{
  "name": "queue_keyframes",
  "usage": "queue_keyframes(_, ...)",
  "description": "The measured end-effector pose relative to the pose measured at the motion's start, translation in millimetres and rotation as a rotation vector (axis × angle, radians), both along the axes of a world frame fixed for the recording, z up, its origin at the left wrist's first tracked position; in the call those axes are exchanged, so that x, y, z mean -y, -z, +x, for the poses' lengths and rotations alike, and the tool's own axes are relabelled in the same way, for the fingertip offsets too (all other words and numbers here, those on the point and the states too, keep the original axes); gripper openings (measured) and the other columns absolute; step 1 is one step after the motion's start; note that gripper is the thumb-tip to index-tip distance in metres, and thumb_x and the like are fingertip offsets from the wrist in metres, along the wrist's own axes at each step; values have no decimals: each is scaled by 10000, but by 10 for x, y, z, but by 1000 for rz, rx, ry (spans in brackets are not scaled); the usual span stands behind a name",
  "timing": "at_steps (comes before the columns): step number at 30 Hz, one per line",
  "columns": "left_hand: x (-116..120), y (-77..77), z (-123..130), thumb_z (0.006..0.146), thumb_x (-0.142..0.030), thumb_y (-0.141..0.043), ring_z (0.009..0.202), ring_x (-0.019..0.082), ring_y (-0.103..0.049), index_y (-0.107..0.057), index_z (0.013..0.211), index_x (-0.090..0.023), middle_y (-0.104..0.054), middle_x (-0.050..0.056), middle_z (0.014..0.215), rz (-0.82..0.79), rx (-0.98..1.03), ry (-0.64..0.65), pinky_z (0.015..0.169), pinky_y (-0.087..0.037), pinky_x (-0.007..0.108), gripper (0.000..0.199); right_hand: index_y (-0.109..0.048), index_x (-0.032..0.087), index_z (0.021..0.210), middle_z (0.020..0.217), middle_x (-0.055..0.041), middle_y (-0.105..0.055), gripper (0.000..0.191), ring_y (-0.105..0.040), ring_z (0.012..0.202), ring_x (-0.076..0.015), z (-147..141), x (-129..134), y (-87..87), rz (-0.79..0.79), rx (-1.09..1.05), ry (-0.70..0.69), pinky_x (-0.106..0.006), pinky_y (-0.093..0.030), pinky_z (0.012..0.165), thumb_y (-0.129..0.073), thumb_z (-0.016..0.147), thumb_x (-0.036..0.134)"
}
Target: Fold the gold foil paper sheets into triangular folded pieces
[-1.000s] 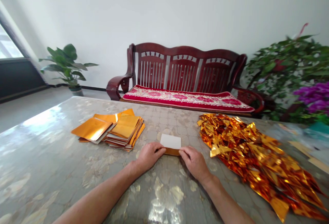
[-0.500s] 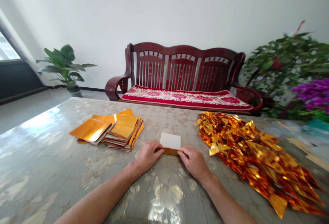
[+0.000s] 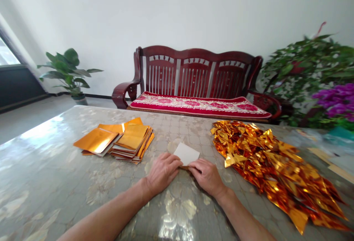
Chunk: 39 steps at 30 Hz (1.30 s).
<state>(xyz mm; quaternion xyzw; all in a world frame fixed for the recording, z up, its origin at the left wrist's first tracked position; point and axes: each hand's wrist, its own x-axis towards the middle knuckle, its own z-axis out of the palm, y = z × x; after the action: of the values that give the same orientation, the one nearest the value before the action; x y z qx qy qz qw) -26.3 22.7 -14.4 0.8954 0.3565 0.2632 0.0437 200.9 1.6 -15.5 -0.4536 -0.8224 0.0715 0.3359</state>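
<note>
A sheet of foil paper [image 3: 187, 153] lies at the middle of the table, white side up, its near edge folded over to show a narrow gold strip. It sits at a slant. My left hand [image 3: 165, 171] lies over its near left side, fingers pressing down on the folded edge. At the near right, my right hand [image 3: 206, 174] pinches the same edge between thumb and fingers. Part of the fold is hidden under the fingers. To the left is a stack of gold foil sheets [image 3: 134, 138], some with white undersides showing.
A large heap of folded gold foil pieces [image 3: 265, 160] covers the table's right side. Beyond it are clear plastic bags [image 3: 306, 138]. Behind the patterned table [image 3: 110, 200] stands a dark red wooden bench [image 3: 196, 75], with potted plants [image 3: 70, 67] on either side.
The sheet has turned clockwise from straight to slanted. My left hand has slid right along the fold and its fingers now lie over it. My right hand has moved slightly.
</note>
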Motion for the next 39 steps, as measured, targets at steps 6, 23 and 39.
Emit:
queue_keyframes(6, -17, 40, 38, 928, -138, -514, 853, 185, -566, -674, 891, -225, -678, 26, 861, -92, 2, 2, 778, -443, 289, 186, -718, 231, 934, 850, -38, -729, 190, -637, 829, -185, -15, 50, -103, -4, 52, -96, -320, -460, 790, -548, 969, 309)
queue_keyframes(23, -192, 112, -82, 626, 68, -403, 1112, 203, -584, -688, 861, -208, -668, 60, 1163, -177, 317, -209, 978, -468, 355, 461, -701, 246, 1044, 1072, -48, -703, 187, -596, 997, -222, 145, -20, -56, 1, 268, 81, -376, -433, 851, -552, 941, 199)
queue_keyframes(39, 12, -42, 27, 844, -89, -503, 931, 198, -627, -691, 925, -228, -707, 42, 940, -154, 14, -10, 885, -449, 322, 247, -715, 277, 1020, 990, -27, -683, 168, -597, 943, -202, 137, -8, -129, -60, 244, 4, -333, -461, 830, -649, 876, 224)
